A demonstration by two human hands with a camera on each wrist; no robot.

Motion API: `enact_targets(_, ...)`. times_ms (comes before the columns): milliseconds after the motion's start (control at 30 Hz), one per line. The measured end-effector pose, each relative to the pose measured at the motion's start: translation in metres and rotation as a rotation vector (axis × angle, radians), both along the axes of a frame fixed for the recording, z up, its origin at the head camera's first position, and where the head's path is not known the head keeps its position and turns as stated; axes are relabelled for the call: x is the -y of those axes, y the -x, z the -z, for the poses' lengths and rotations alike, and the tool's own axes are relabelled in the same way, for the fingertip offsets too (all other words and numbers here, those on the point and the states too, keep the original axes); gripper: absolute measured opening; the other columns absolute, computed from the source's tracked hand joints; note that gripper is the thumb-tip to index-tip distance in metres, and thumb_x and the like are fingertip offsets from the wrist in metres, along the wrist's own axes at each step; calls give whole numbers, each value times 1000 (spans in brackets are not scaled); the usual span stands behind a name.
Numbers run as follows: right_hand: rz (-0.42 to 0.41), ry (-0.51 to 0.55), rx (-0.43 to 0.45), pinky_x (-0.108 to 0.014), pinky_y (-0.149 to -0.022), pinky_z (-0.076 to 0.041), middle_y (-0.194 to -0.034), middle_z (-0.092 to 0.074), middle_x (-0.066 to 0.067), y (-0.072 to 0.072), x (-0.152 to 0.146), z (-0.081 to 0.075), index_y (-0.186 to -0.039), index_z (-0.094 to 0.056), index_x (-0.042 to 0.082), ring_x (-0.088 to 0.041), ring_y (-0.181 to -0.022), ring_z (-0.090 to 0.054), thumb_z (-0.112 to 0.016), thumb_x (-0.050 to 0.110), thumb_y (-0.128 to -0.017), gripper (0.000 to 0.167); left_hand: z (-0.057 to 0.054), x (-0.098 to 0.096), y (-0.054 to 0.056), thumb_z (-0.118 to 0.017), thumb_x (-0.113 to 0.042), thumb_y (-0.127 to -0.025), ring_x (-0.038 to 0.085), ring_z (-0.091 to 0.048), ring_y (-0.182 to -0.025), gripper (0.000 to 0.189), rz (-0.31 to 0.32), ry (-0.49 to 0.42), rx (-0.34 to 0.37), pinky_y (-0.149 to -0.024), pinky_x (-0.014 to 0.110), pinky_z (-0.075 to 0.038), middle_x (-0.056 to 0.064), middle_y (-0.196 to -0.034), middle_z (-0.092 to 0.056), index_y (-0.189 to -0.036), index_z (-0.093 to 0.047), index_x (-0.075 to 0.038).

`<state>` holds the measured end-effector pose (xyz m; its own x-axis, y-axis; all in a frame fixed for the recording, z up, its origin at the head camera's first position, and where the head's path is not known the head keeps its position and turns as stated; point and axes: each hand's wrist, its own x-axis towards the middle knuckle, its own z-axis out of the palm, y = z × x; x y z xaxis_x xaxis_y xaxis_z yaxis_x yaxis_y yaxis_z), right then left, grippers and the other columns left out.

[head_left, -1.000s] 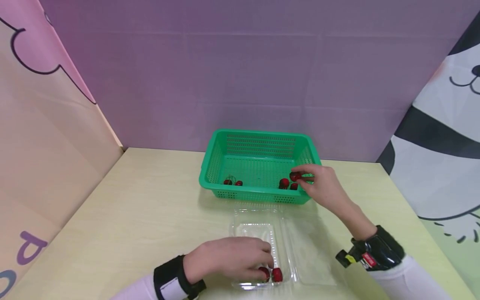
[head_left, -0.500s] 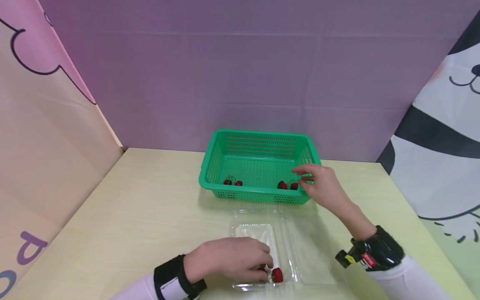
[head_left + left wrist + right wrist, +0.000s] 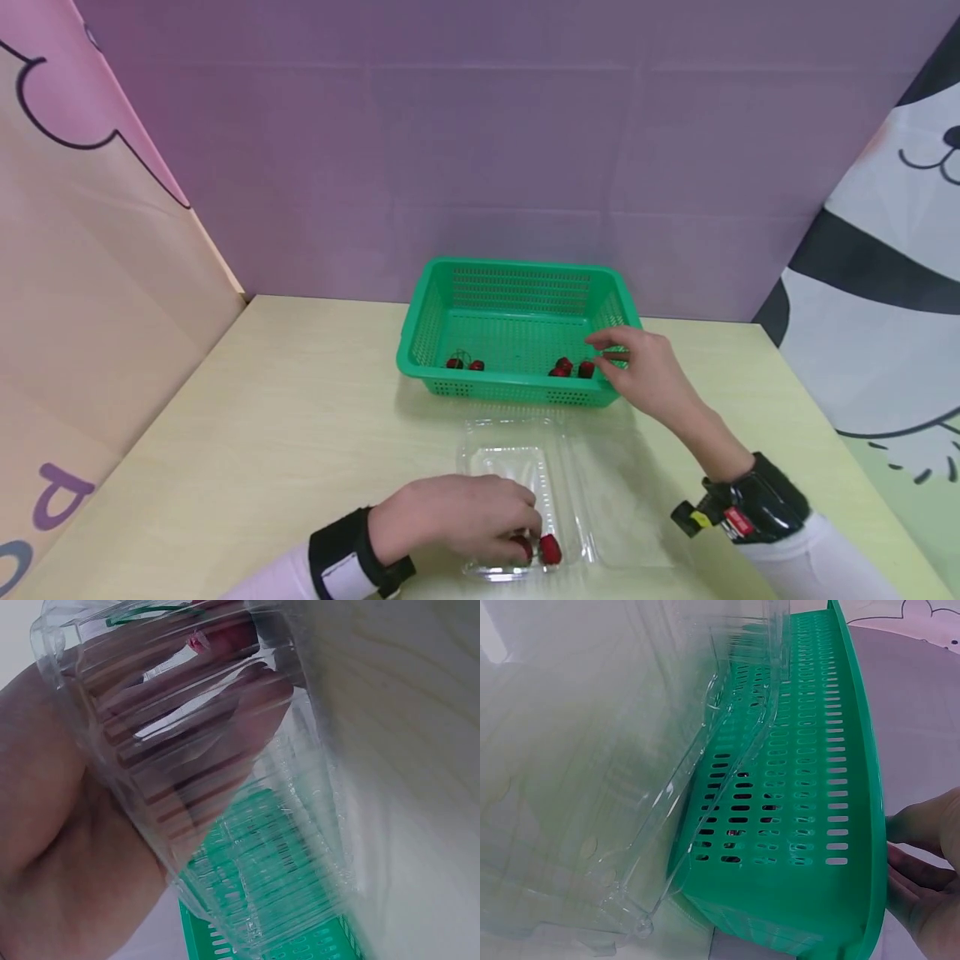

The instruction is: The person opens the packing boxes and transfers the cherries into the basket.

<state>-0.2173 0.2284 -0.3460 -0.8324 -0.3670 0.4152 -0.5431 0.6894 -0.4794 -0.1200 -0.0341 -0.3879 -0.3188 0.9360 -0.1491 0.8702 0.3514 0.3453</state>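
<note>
A clear plastic clamshell box [image 3: 510,433] lies open on the table, in front of a green basket [image 3: 517,390]. My left hand [image 3: 480,512] reaches into the box's near end, its curled thumb and fingers around a red cherry [image 3: 523,547] that they partly hide. Beside it in the box sits another cherry [image 3: 551,549]. In the left wrist view a cherry [image 3: 232,641] and a green stem show through the plastic wall. Over the basket's right rim, my right hand [image 3: 652,375] has its thumb and fingers apart, with nothing seen between them. Several cherries [image 3: 562,367] lie just below its fingertips.
At the basket's left end lie two more cherries [image 3: 477,365] with stems. The box's clear lid [image 3: 630,517] is folded out to the right. A purple backdrop [image 3: 510,150] stands behind the table.
A cherry has left my right fingers and dropped into the basket, where the cherries have shifted slightly. My left fingers have moved a little around their cherry, and the one beside it has shifted slightly left.
</note>
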Motion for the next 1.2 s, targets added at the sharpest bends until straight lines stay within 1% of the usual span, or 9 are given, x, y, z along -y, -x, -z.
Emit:
enact_targets(200,-2,13,-3,-49,-79,-61,-107,-72,-17,0,0,1,-112,-72,-3,-35,-91,-73,-72,-9,-88,25,1,0,0,-72,-24,-97,-2,-43,-69,16,-5,13,-19,-57,11,-34,-14,-78,-47,-84,-64,-21)
enact_targets(400,-3,19,-5,-49,-79,-61,-107,-72,-16,-1,0,1,-112,-72,-3,-34,-94,-72,-72,-9,-89,24,0,-1,0,-72,-20,-97,-2,-44,-69,13,-35,4,40,-58,10,-36,-13,-80,-49,-86,-65,-19)
enact_targets(533,-1,18,-9,-48,-79,-61,-106,-72,-17,-1,1,1,-112,-71,-3,-34,-94,-72,-73,-9,-89,24,0,-1,1,-73,-15,-95,-2,-45,-70,13,-44,0,54,-58,10,-38,-13,-80,-51,-85,-65,-19)
enact_targets(833,3,18,-4,-46,-80,-61,-106,-72,-16,-3,1,-1,-113,-71,-3,-35,-94,-72,-74,-7,-89,24,1,0,3,-75,-12,-94,-2,-48,-75,9,-48,-7,48,-62,9,-41,-14,-86,-50,-94,-68,-19)
enact_targets(1200,-17,24,-29,-48,-81,-60,-105,-73,-15,-4,0,1,-111,-72,-2,-36,-94,-72,-74,-8,-88,24,-2,3,6,-75,-14,-94,-3,-49,-77,9,-45,-24,36,-66,8,-41,-14,-88,-51,-95,-69,-20)
